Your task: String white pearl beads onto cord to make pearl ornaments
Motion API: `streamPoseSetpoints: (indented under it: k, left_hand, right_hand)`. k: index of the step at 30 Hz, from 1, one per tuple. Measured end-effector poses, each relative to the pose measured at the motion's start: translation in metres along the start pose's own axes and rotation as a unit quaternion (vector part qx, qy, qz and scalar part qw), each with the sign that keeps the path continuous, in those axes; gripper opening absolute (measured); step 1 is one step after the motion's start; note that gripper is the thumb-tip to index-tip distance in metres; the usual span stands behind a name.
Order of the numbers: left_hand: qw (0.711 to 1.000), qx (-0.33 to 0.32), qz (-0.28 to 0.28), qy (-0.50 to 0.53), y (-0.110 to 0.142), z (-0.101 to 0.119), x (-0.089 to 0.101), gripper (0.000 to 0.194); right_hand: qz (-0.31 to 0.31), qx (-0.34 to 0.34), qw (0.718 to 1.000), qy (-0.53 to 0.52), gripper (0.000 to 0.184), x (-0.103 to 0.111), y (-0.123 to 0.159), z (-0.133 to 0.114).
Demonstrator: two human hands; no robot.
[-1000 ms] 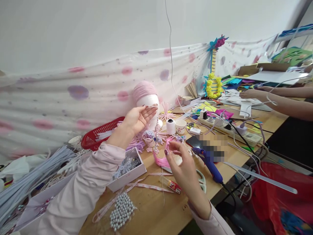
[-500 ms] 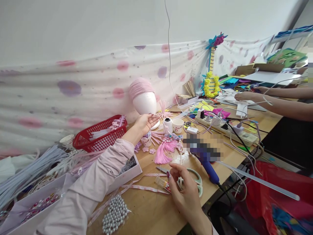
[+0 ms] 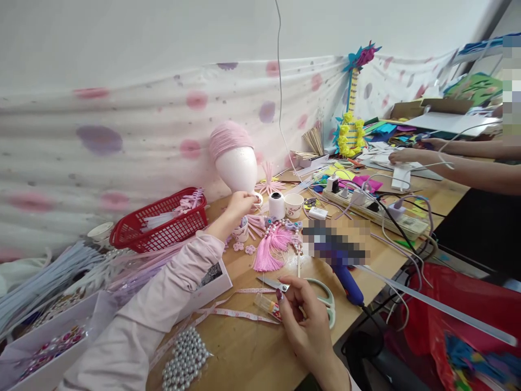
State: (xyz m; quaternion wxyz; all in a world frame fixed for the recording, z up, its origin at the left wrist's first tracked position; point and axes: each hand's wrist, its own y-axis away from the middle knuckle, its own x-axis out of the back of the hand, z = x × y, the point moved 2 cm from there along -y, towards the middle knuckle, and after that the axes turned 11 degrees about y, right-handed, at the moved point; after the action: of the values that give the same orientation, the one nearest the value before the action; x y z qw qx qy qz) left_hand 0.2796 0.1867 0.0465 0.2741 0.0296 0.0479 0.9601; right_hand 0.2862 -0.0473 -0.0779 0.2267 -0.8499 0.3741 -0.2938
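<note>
My left hand (image 3: 243, 204) reaches across the table with its fingers closed at a small white ring-shaped roll (image 3: 259, 200), below a white foam head (image 3: 236, 168) banded with pink yarn. Close to my right hand (image 3: 305, 317), thumb and forefinger are pinched together; a fine line runs near them, too thin to make out. Partly behind that hand lie green-handled scissors (image 3: 330, 304) and a small clear tube (image 3: 266, 305). Between both hands rests a pink tassel (image 3: 272, 250) with beads. A white thread spool (image 3: 277, 206) and a paper cup (image 3: 293, 206) stand beyond it.
A red basket (image 3: 163, 228) and an open white box (image 3: 211, 288) are at left. Silver beads (image 3: 185, 358) and a tape measure (image 3: 240, 314) lie in front. A blue glue gun (image 3: 348, 282) and a power strip (image 3: 378, 217) lie right. Another person's hands (image 3: 402, 156) work farther right.
My left hand, open above the table before, has come down and closed its fingers at the white roll. My right hand keeps nearly the same pose.
</note>
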Motion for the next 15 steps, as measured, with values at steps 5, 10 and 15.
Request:
streamPoseSetpoints:
  k: [5, 10, 15]
  left_hand:
    - [0.979, -0.021, -0.046, -0.198, 0.005, -0.012, 0.001, 0.035]
    - [0.936, -0.048, -0.089, -0.338, 0.011, -0.016, 0.005, 0.030]
    - [0.892, -0.072, -0.102, -0.434, 0.019, -0.023, 0.005, 0.029]
  right_hand:
    - [-0.021, -0.011, 1.000, -0.007, 0.020, 0.000, 0.001, 0.001]
    - [-0.017, 0.000, 1.000, -0.001, 0.019, 0.000, 0.000, 0.000]
    - [-0.010, 0.019, 1.000, 0.001, 0.020, 0.001, -0.002, -0.002]
